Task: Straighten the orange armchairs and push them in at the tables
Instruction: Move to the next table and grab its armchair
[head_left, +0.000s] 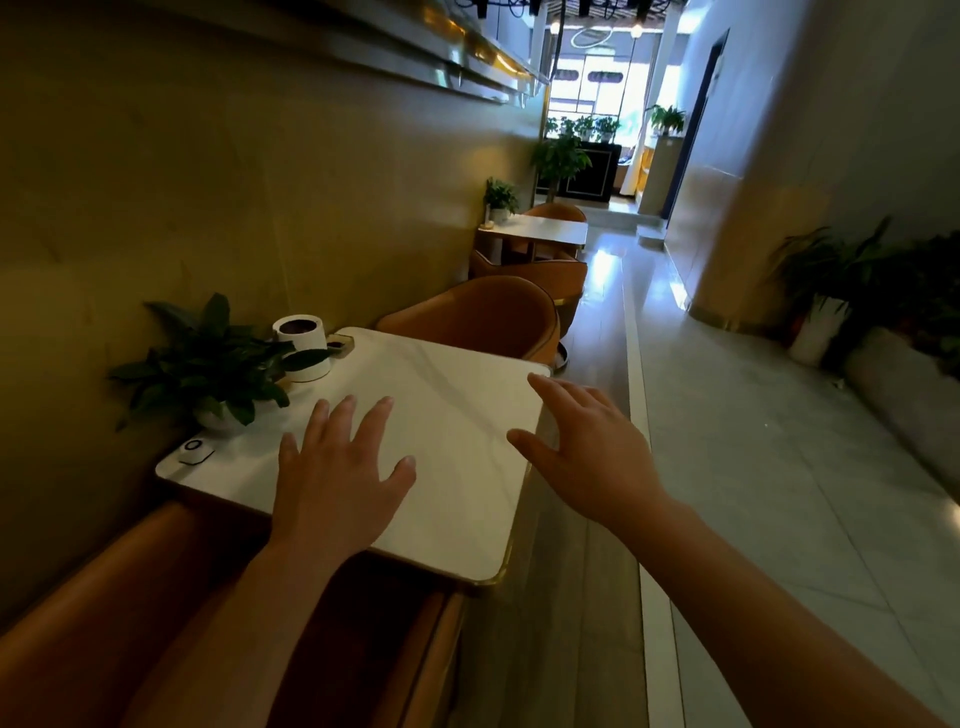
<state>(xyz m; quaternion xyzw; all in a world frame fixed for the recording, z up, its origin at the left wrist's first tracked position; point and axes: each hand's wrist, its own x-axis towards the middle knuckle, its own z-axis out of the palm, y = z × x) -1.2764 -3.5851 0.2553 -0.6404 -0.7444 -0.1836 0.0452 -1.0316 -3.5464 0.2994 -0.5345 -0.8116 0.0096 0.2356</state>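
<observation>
Nearest orange armchair (130, 597) sits at the bottom of the view, its back against the near edge of the white table (457, 405). A second orange armchair (483, 312) stands tucked at the far edge. The left hand (337, 467) is spread flat above the tabletop and the right hand (587, 441) is spread over the right edge. The hands are apart and hold nothing; contact cannot be told. A potted plant (208, 364) stands on the table by the wall.

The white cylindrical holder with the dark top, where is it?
In the head view the holder stands at the far left corner of the white square table, behind the green potted plant.
</observation>
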